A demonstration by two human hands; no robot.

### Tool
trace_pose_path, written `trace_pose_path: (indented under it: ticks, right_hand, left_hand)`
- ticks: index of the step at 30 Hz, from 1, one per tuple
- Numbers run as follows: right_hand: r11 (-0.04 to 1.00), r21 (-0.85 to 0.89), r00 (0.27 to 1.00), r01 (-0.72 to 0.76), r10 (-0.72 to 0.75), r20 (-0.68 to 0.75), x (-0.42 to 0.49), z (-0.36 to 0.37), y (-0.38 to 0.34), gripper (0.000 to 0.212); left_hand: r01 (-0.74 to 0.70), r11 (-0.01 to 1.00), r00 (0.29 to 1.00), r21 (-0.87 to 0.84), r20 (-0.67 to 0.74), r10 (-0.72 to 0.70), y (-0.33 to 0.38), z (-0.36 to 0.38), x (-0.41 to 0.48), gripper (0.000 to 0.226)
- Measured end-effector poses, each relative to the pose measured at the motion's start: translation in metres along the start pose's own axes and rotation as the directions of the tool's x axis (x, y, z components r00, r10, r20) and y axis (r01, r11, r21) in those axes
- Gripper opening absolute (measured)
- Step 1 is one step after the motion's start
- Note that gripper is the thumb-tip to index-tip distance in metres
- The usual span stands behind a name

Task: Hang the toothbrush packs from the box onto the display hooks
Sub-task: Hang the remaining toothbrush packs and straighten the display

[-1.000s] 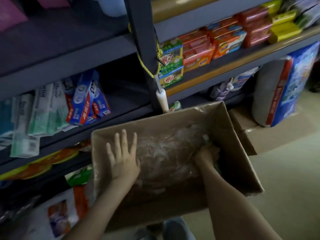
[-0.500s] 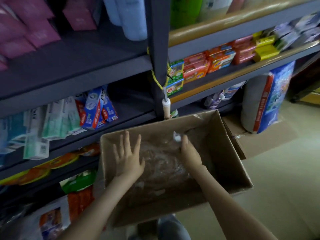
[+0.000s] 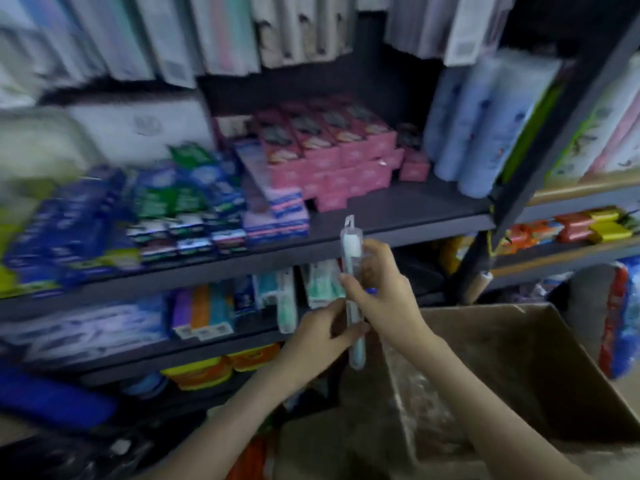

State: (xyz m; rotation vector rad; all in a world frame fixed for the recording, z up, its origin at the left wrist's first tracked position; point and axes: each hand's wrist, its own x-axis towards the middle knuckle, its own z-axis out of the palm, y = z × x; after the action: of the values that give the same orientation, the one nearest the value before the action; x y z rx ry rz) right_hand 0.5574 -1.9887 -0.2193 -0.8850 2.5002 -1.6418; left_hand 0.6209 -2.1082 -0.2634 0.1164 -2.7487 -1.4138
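Observation:
A slim clear toothbrush pack (image 3: 352, 251) with a pale blue brush inside stands upright in front of the shelves, its hang tab on top. My right hand (image 3: 384, 292) grips its middle. My left hand (image 3: 322, 336) pinches its lower part from the left. The open cardboard box (image 3: 540, 368) sits at the lower right, lined with crinkled clear plastic. Packs hang in a row (image 3: 221, 32) along the top of the view; the hooks themselves are hidden.
Dark metal shelves (image 3: 398, 220) hold pink boxes (image 3: 332, 157), blue and green toothpaste cartons (image 3: 149, 209) and pale blue bottles (image 3: 485, 119). A slanted upright post (image 3: 540, 161) stands at the right. More boxed goods fill the lower shelves.
Both hands have left the box and come up together holding one toothbrush pack. My view has swung up from the box to the higher shelves.

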Motion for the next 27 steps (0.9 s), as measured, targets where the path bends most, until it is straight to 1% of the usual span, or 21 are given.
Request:
trace_pose_path:
  ticks: [1,2,3,5,8,10,11,12,13,14,15,16,18,19,20,22,24,25,27]
  right_hand:
    - [0.999,0.020,0.999,0.050,-0.050,-0.003,0.007,0.015,-0.028,0.037]
    - [0.994,0.049,0.995,0.096,-0.097,0.008,0.014,0.031,-0.056,0.038]
    - [0.986,0.076,0.988,0.147,-0.150,0.029,0.021,0.046,-0.085,0.038]
    - [0.962,0.090,0.963,0.257,-0.263,0.061,0.039,0.074,-0.136,0.034]
    - [0.921,0.140,0.925,0.364,-0.375,0.063,0.070,0.109,-0.210,0.026]
    - [0.898,0.225,0.912,0.378,-0.402,0.074,0.088,0.127,-0.259,0.035]
    - [0.882,0.274,0.903,0.382,-0.420,0.094,0.095,0.135,-0.282,0.040]
    - [0.869,0.316,0.893,0.381,-0.435,0.119,0.103,0.143,-0.304,0.043]
    - [0.863,0.341,0.884,0.373,-0.442,0.151,0.111,0.150,-0.324,0.041]
    - [0.864,0.356,0.879,0.357,-0.440,0.186,0.120,0.157,-0.340,0.033]
    - [0.861,0.379,0.871,0.340,-0.440,0.218,0.130,0.163,-0.355,0.024]
    - [0.855,0.398,0.861,0.333,-0.448,0.241,0.141,0.170,-0.367,0.022]
    - [0.860,0.375,0.835,0.346,-0.464,0.294,0.160,0.181,-0.387,0.017]
    - [0.865,0.342,0.821,0.368,-0.474,0.317,0.168,0.185,-0.394,0.018]
    - [0.873,0.302,0.816,0.382,-0.472,0.334,0.175,0.188,-0.401,0.026]
    - [0.903,0.204,0.836,0.379,-0.429,0.343,0.187,0.190,-0.409,0.037]
    - [0.918,0.144,0.858,0.370,-0.397,0.325,0.200,0.191,-0.411,0.043]
    - [0.919,0.150,0.866,0.365,-0.394,0.308,0.205,0.192,-0.411,0.044]
    - [0.917,0.185,0.880,0.353,-0.393,0.267,0.213,0.196,-0.410,0.044]
  left_hand:
    - [-0.026,0.999,0.997,0.032,-0.068,0.028,0.001,-0.032,-0.012,0.059]
    - [-0.042,0.996,0.990,0.076,-0.135,0.052,0.001,-0.063,-0.023,0.064]
    - [-0.056,0.990,0.976,0.126,-0.200,0.081,0.004,-0.094,-0.033,0.062]
    - [-0.035,0.972,0.948,0.234,-0.300,0.107,0.011,-0.152,-0.052,0.049]
    - [0.039,0.928,0.864,0.371,-0.480,0.156,0.027,-0.230,-0.075,0.042]
    - [0.115,0.881,0.799,0.460,-0.569,0.192,0.039,-0.274,-0.086,0.038]
    - [0.177,0.858,0.772,0.482,-0.608,0.183,0.045,-0.295,-0.091,0.039]
    - [0.238,0.836,0.751,0.494,-0.640,0.165,0.050,-0.313,-0.097,0.041]
    - [0.275,0.820,0.729,0.501,-0.665,0.162,0.054,-0.330,-0.102,0.045]
    - [0.290,0.813,0.713,0.505,-0.681,0.168,0.057,-0.346,-0.107,0.048]
    - [0.296,0.815,0.694,0.499,-0.698,0.176,0.057,-0.360,-0.112,0.051]
    - [0.301,0.823,0.676,0.481,-0.716,0.171,0.057,-0.375,-0.116,0.054]
    - [0.284,0.847,0.646,0.449,-0.742,0.176,0.058,-0.400,-0.124,0.066]
    - [0.277,0.852,0.622,0.444,-0.759,0.193,0.059,-0.411,-0.127,0.070]
    - [0.290,0.843,0.596,0.453,-0.775,0.212,0.059,-0.423,-0.129,0.067]
    - [0.386,0.766,0.512,0.514,-0.810,0.286,0.057,-0.442,-0.133,0.053]
    - [0.479,0.682,0.414,0.553,-0.827,0.380,0.050,-0.460,-0.135,0.048]
    - [0.509,0.664,0.378,0.548,-0.835,0.400,0.046,-0.468,-0.136,0.049]
    - [0.543,0.657,0.345,0.523,-0.853,0.392,0.037,-0.479,-0.137,0.051]
